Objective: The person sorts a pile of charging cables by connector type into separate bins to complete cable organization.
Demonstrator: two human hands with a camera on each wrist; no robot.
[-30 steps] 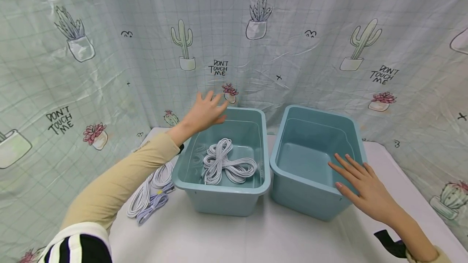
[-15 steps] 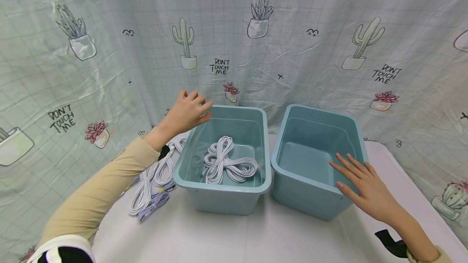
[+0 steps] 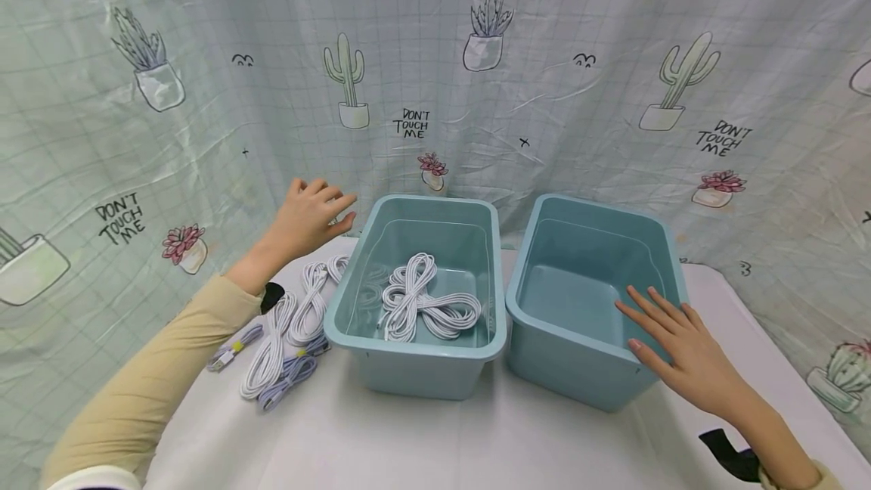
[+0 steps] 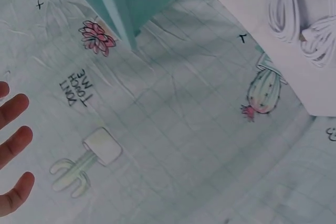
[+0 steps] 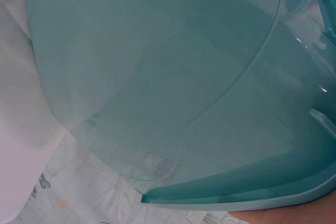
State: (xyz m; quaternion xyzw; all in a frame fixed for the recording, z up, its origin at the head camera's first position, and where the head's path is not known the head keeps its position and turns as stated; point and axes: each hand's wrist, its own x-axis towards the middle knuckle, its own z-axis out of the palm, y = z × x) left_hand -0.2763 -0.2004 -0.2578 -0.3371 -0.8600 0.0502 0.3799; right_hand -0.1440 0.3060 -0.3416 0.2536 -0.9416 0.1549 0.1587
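Cactus-print curtain (image 3: 544, 97) backs a white surface (image 3: 422, 437). Two teal bins side by side: left bin (image 3: 415, 376) holds one coiled white cable bundle (image 3: 422, 305); right bin (image 3: 578, 369) bare inside. More white cables (image 3: 292, 324) lie loose left of the bins. Left hand (image 3: 309, 214) raised above them, fingers relaxed, holding nothing. Right hand (image 3: 680, 346) flat on right bin's near rim, fingers straight.

left hand (image 4: 11, 156) cut off at frame edge, cables (image 4: 304, 22) cropped

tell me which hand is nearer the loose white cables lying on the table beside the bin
Left. The left hand hovers open just above and behind the cables on the table; the right hand rests on the empty bin, far across.
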